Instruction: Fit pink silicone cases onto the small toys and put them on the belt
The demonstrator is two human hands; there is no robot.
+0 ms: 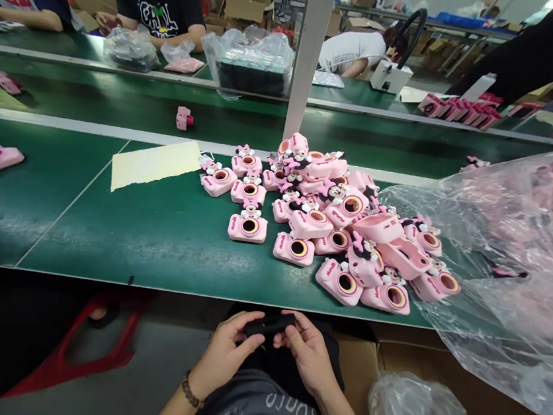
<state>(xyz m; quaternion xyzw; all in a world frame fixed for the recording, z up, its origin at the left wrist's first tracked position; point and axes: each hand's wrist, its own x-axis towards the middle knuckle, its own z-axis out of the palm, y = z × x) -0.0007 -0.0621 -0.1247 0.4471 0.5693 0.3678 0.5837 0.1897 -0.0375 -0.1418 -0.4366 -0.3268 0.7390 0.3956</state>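
Below the table's front edge, over my lap, I hold a small black oblong object [269,325] whose kind I cannot make out. My left hand [229,347] pinches one end between thumb and fingers. At the other end, my right hand [307,349] grips it the same way. Beyond my hands, a heap of pink toy camera shells [309,221] with cartoon mouse figures on top covers part of the green table [153,233]. One pink shell [247,227] stands apart at the heap's left front.
A large clear plastic bag [514,261] of pink parts lies at the right. A cream paper sheet [156,164] rests left of the heap. Behind runs a belt with scattered pink parts [184,118], and a post [310,51] rises there. Several people sit or stand across.
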